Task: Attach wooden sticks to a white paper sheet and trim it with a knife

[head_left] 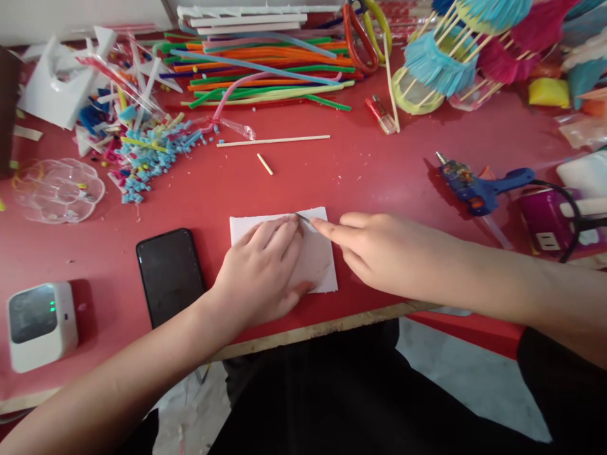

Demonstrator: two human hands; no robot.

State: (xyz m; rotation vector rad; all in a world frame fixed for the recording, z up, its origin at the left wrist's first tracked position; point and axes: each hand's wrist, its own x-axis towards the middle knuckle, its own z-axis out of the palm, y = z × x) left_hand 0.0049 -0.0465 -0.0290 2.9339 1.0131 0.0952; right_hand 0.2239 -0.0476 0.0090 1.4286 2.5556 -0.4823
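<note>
A white foam-like sheet (pixel 320 278) lies on the red table near its front edge. My left hand (pixel 263 268) is spread across the sheet, pressing it down with the palm low and the fingertips by its far edge. In my right hand (pixel 374 246) is a thin knife blade (pixel 303 218), its tip on the sheet close to my left fingertips. The forefinger stretches along the blade, and the rest of the knife is hidden in the hand.
A black phone (pixel 171 275) and a white device (pixel 42 325) lie to the left. Foam scraps (pixel 147 151) and coloured pipe cleaners (pixel 265 63) fill the back. On the right are a blue glue gun (pixel 478 186), a small red bottle (pixel 380 115) and stick-and-ruffle crafts (pixel 439 63).
</note>
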